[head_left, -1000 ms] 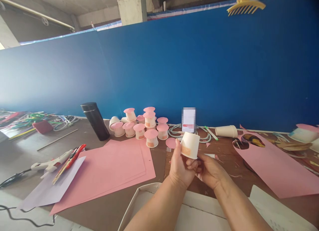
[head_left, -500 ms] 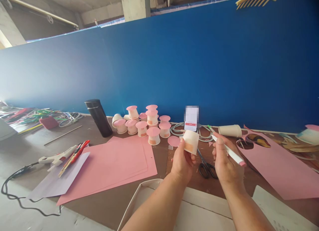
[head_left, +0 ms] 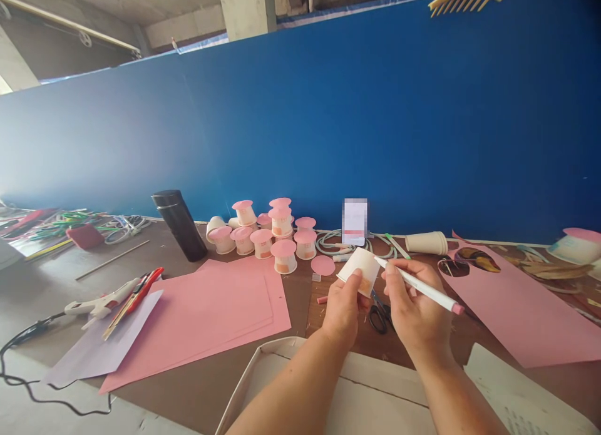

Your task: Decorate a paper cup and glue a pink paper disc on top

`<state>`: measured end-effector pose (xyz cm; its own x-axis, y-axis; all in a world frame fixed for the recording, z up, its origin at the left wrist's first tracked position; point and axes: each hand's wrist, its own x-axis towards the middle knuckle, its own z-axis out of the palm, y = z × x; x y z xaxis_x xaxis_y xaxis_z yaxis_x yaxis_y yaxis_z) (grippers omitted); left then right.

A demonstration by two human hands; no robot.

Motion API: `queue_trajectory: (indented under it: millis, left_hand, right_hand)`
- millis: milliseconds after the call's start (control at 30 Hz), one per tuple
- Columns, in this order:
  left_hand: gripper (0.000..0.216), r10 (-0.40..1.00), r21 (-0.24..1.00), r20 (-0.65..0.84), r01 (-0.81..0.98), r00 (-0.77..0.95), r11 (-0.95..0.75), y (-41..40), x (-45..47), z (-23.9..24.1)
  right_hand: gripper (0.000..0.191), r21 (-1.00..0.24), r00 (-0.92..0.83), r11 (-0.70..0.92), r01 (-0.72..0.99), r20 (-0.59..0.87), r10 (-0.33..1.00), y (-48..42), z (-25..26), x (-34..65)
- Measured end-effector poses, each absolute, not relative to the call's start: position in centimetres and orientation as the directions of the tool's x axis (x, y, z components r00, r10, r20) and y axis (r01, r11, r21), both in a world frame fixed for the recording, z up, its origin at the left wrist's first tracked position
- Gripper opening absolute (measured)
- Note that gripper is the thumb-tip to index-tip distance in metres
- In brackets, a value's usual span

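My left hand (head_left: 342, 307) is closed around a white paper cup (head_left: 360, 269), tilted, with an orange patch on its side. In my right hand (head_left: 417, 313) is a white marker (head_left: 425, 289) with a pink end, its tip at the cup's side; whether it touches I cannot tell. Beneath the hands lie black-handled scissors (head_left: 378, 318), partly hidden. Left of the cup is a pink paper disc (head_left: 323, 265) on the table. Further left stand several upturned paper cups topped with pink discs (head_left: 283, 256), some stacked.
A phone (head_left: 355, 219) leans at the blue wall by coiled cables. Pink sheets (head_left: 211, 316), a glue gun (head_left: 103, 300), a red cutter (head_left: 136, 300) and a black flask (head_left: 181, 228) lie or stand left. Sunglasses (head_left: 453, 267) rest on pink paper at right. A white box (head_left: 370, 391) sits in front.
The marker tip has moved left to the cup, and my right hand has come closer to the left. The cup has tilted more. The view has shifted slightly.
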<state>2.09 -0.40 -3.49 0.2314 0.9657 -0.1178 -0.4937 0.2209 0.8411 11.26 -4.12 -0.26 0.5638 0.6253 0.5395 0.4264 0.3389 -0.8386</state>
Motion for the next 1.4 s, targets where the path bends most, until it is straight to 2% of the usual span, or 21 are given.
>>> queue_trajectory:
  millis: [200, 500, 1000, 1400]
  left_hand:
    - [0.056, 0.971, 0.858, -0.099, -0.475, 0.219, 0.194, -0.4, 2.2, -3.6]
    - [0.048, 0.942, 0.757, -0.056, -0.601, 0.33, 0.256, -0.8, 2.1, -3.0]
    - [0.049, 0.938, 0.867, -0.042, -0.455, 0.343, 0.205, -0.5, 2.4, -4.4]
    - [0.05, 0.946, 0.884, -0.001, -0.441, 0.325, 0.153, -0.8, 2.4, -3.8]
  right_hand:
    - [0.032, -0.804, 0.542, 0.387, 0.452, 0.592, 0.596, -4.1, -0.5, 11.4]
    - [0.028, -0.759, 0.533, 0.348, 0.551, 0.64, 0.553, -4.0, -0.5, 11.5]
    - [0.028, -0.73, 0.534, 0.355, 0.584, 0.675, 0.509, -3.9, -0.7, 12.0]
    - [0.026, -0.726, 0.549, 0.323, 0.608, 0.678, 0.489, -3.9, -0.6, 12.0]
